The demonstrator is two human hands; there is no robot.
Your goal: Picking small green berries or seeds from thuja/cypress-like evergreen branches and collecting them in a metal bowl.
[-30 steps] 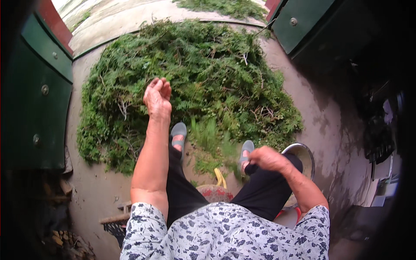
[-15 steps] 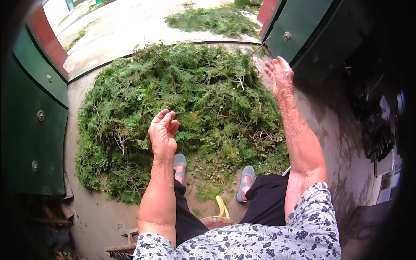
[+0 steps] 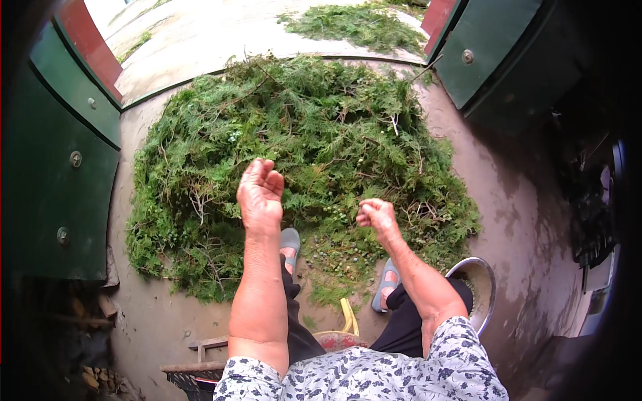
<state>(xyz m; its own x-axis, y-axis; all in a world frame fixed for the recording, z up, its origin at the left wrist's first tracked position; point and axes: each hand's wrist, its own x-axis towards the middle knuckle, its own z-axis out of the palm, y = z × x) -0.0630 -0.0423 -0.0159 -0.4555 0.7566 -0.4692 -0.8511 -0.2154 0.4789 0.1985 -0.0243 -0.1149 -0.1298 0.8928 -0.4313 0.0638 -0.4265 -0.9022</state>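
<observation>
A broad heap of cut green conifer branches (image 3: 314, 134), with scaly sprays and bare twigs, lies on the ground before me. Over its near left part is my left hand (image 3: 261, 194), fingers loosely half-curled and nothing visible in them. My right hand (image 3: 378, 217) hovers above the heap's near middle, fingers bent in toward the thumb; whatever they may hold is hidden. Small round bluish-green cones (image 3: 331, 257) and loose bits of foliage lie at the heap's near edge, between my grey shoes.
A metal basin (image 3: 487, 287) stands beside my right leg. Dark green door panels flank the heap, one at left (image 3: 60, 180) and one at right (image 3: 491, 50). Beyond the threshold lies another branch pile (image 3: 358, 27). Yellow strips (image 3: 349, 317) and a wooden-framed item (image 3: 194, 367) are near my lap.
My right hand has come back from the far right, above the heap's edge, to its near middle, and its fingers have curled in. My left hand has shifted little. The basin now shows more.
</observation>
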